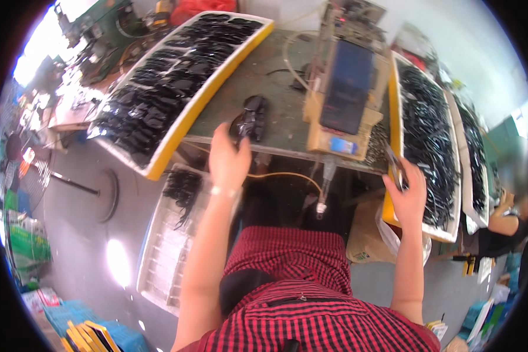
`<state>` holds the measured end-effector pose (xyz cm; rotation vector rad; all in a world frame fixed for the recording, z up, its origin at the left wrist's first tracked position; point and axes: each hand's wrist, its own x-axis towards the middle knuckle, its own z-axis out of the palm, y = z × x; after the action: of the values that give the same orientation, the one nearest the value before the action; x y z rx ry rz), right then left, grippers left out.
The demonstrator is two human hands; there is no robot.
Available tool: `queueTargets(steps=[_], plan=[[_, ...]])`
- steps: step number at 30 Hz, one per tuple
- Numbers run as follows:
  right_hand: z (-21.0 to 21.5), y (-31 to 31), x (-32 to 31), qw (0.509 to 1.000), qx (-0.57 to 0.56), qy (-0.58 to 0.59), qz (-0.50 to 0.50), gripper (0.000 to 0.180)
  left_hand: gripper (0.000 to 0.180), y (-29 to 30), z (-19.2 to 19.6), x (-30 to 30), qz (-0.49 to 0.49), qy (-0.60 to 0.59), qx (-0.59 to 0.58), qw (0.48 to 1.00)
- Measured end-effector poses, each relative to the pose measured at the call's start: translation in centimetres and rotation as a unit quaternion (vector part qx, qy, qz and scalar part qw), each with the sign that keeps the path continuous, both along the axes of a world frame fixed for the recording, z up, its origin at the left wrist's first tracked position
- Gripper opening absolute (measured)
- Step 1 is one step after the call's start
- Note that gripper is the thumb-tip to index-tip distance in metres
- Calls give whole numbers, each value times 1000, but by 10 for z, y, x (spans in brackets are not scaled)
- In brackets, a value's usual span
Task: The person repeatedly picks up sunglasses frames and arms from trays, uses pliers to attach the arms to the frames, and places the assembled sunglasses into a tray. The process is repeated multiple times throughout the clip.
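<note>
My left hand is at the near edge of the green worktable, its thumb and fingers around the near end of some black sunglasses fronts. These lie together in a small dark, glossy group; how many I cannot tell. Off to the right, my right hand is closed around a slim grey metal tool with two narrow arms, which looks like tweezers. The tool points up and away, beside a heap of tiny metal parts. Between my hands stands a bench device with a dark flat panel.
A long white-and-yellow foam tray of glossy black fronts slants at the left. Another tray, full of thin black temple arms, stands right. A white partitioned tray sits below, near a fan. Another person's arm shows far right.
</note>
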<state>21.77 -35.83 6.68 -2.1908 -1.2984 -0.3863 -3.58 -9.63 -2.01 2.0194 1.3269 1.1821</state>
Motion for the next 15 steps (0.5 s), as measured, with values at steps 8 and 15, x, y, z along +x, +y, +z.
queueTargets(steps=[8, 15], plan=[[-22, -54, -49, 966, 72, 241, -54, 51, 26, 60, 3, 59, 101, 201, 73, 972], [-23, -65, -36, 903, 185, 381, -72, 46, 17, -24, -33, -29, -82, -79, 209, 971]])
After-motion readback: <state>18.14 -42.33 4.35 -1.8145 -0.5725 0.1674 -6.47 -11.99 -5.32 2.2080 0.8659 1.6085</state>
